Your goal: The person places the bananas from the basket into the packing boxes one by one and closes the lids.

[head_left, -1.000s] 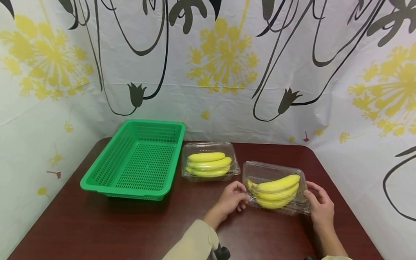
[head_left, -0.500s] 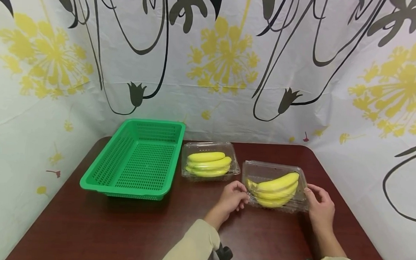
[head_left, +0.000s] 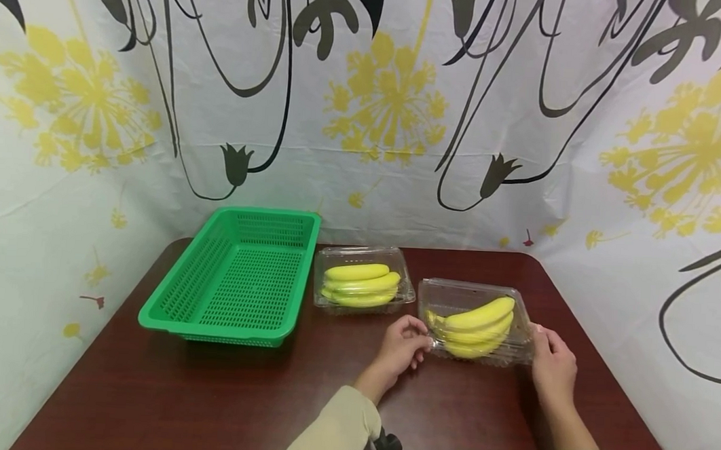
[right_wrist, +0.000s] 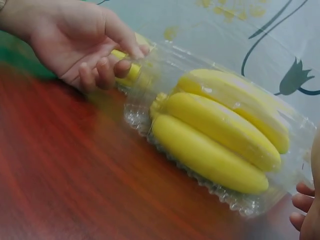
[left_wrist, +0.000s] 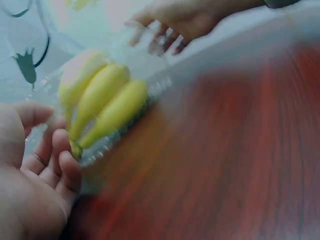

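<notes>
A clear plastic clamshell box [head_left: 439,294] holding a bunch of bananas [head_left: 474,333] is between my hands on the right side of the table. My left hand [head_left: 395,356] pinches its near left corner with thumb and index finger, the other fingers curling below. At the right end, my right hand [head_left: 553,371] grips the edge with its thumb near the rim. In the right wrist view the bananas [right_wrist: 220,130] lie side by side under the clear lid, which looks closed. A second clamshell box [head_left: 334,256] with bananas [head_left: 360,286] stands just to the left.
A green perforated plastic basket [head_left: 295,303] stands at the table's left, with no items in it. The dark red-brown table [head_left: 216,408] meets a white patterned cloth [head_left: 386,206] behind and at both sides.
The box between my hands has shifted slightly left and back, and my right hand has moved slightly left with it. My left hand, the other box and the basket stay nearly where they were.
</notes>
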### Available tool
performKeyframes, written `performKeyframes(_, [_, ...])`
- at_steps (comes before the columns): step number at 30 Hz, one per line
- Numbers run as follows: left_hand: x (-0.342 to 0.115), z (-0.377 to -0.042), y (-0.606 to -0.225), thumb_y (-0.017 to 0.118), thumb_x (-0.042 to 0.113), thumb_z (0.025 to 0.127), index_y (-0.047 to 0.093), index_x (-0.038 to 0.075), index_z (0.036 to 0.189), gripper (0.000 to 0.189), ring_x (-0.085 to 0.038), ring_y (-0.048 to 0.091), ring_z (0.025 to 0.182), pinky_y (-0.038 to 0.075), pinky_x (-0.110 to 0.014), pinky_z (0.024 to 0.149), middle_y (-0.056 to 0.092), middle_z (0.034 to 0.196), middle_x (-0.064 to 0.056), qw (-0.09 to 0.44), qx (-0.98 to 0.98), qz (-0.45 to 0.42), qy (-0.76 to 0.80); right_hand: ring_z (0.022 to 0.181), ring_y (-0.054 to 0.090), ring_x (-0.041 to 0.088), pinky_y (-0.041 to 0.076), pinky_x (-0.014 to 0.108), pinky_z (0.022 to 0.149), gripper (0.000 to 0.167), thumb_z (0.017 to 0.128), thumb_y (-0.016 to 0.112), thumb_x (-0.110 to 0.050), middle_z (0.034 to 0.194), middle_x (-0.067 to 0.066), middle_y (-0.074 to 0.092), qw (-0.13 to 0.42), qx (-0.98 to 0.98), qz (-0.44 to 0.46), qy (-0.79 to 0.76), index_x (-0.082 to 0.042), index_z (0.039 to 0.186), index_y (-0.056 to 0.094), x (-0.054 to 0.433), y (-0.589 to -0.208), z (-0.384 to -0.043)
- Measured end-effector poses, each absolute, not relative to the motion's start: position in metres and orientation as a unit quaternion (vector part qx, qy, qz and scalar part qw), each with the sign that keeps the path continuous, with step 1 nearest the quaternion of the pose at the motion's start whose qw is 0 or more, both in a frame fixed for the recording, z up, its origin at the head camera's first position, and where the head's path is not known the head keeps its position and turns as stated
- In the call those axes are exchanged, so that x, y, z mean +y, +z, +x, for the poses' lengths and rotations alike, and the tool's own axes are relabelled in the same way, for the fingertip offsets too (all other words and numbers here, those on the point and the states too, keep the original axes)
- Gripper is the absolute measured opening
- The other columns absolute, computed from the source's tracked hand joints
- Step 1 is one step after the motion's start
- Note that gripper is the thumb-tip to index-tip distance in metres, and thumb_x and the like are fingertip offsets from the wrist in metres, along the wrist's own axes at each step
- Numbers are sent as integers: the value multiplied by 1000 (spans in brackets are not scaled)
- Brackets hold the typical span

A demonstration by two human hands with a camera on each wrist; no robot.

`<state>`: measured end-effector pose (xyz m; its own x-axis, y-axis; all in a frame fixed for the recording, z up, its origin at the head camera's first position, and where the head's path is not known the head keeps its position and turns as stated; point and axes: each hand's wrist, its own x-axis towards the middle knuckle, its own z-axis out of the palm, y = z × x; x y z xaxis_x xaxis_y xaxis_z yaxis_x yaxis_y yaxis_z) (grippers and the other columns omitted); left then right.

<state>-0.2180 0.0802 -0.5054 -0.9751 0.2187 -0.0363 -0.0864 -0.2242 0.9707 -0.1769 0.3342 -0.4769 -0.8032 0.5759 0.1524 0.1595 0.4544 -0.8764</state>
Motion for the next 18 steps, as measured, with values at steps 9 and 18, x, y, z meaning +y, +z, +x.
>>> performKeyframes(9, [80,-218,-508,71,-1,81,60,3,93,17,-10,47,45,37,-21,35,56,61,-2,95,613,61,782,58,50,11,45,27,50,43,96,43,-10,71,-6,58,136,-803,-168,555,-8,138,55,345,-475,-170])
performKeyframes(18, [79,-219,-509,71,0,81,60,4,93,17,-9,47,44,37,-22,35,54,59,-2,102,617,58,778,52,45,10,42,29,45,51,96,37,-6,64,-1,53,77,-804,-127,576,-10,146,41,348,-472,-169])
